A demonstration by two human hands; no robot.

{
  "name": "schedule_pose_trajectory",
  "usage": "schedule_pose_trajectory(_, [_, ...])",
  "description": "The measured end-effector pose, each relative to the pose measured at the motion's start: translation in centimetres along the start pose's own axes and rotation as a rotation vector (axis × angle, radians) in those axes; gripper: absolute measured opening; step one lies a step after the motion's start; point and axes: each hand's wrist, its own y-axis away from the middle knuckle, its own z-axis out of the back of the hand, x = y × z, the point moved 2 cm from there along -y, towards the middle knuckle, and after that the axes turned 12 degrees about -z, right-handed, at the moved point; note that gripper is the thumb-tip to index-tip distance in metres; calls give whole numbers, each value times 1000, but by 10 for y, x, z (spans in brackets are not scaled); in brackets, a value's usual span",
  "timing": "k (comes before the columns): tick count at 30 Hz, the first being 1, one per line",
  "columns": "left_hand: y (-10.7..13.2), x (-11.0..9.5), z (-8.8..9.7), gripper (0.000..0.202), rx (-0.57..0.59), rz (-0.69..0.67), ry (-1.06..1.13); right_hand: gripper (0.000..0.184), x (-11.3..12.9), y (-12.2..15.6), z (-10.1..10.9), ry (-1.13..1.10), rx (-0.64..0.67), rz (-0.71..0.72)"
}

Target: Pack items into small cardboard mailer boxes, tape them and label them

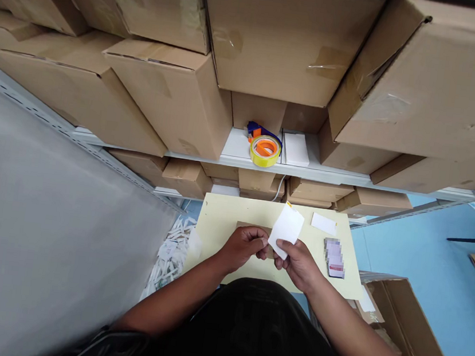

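My right hand (296,260) grips a blank white card or thin packet (287,230) with a small yellow-orange mark at its top edge, thumb on the face and fingers behind. Close by its lower left edge, my left hand (246,245) is closed in a pinch; what lies between those fingers is hidden. Under both hands, a flat brown cardboard piece (253,226) rests on the pale yellow table (215,221), mostly covered. Another white card (324,223) lies at the table's right, and below it is a phone (334,258) with its screen blurred out.
A shelf (235,157) above holds cardboard boxes (289,40), a tape dispenser with yellow tape (265,150) and a white stack (296,149). White paper strips (172,251) pile up left of the table. An opened cardboard box (413,332) stands at right; a grey wall (41,223) is left.
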Motion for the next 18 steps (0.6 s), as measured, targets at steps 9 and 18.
schedule_pose_trajectory(9, [1, 2, -9, 20, -63, -56, -92, 14, 21, 25, -1, 646, -352, 679])
schedule_pose_trajectory(18, [22, 22, 10, 14, -183, -87, -164, 18, 15, 12, -22, 607, -296, 542])
